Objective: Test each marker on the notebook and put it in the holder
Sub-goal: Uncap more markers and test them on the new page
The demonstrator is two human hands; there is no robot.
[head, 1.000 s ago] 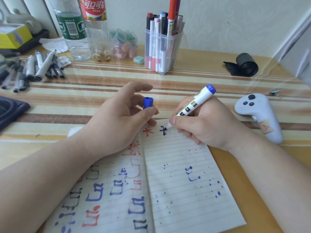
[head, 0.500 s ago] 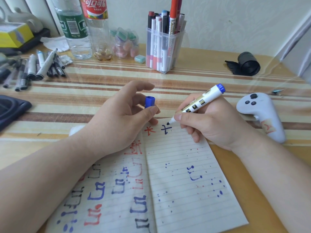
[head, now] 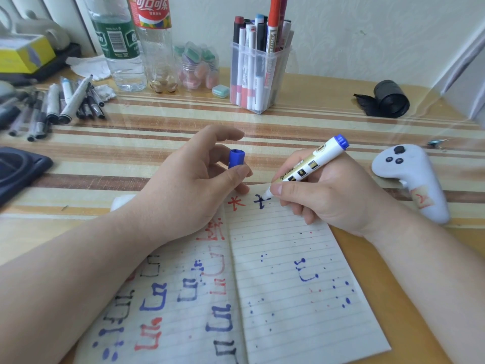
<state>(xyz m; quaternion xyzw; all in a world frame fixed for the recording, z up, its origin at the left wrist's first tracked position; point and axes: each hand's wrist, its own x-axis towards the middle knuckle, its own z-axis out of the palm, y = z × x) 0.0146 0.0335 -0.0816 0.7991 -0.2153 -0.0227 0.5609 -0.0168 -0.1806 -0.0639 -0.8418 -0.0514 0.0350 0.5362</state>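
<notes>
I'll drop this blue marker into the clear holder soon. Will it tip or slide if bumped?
The holder looks like thin clear plastic, so probably light. Markers stick well above its rim, so a high bump may tip it. On the glossy table cover, a low push would likely slide it.

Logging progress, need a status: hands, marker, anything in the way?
Right hand grips blue marker, tip on notebook. Left hand pinches blue cap. Nothing between hands and holder.
</notes>
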